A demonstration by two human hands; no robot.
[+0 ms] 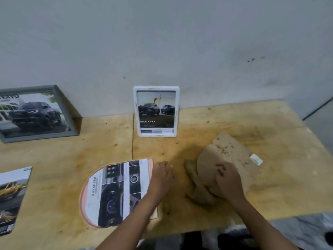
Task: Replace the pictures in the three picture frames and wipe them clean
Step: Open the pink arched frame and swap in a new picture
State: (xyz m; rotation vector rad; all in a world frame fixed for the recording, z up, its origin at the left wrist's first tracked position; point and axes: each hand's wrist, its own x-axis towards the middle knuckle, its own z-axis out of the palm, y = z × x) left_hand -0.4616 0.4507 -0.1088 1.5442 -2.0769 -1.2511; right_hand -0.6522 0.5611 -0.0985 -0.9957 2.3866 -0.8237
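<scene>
A white frame (156,111) with a car picture stands against the wall at centre. A grey frame (36,113) with a dark car picture leans at the far left. An arch-shaped pink frame (115,191) lies flat near the front edge, a printed page on it. My left hand (161,178) rests on that frame's right edge, fingers together. My right hand (227,179) presses down on a tan cloth (225,159) to the right; the cloth is folded and stained, with a white tag.
A loose car picture (12,197) lies at the left front of the plywood table (270,141). The wall runs right behind the frames. The table's front edge is close to my arms, and its right edge drops to the floor.
</scene>
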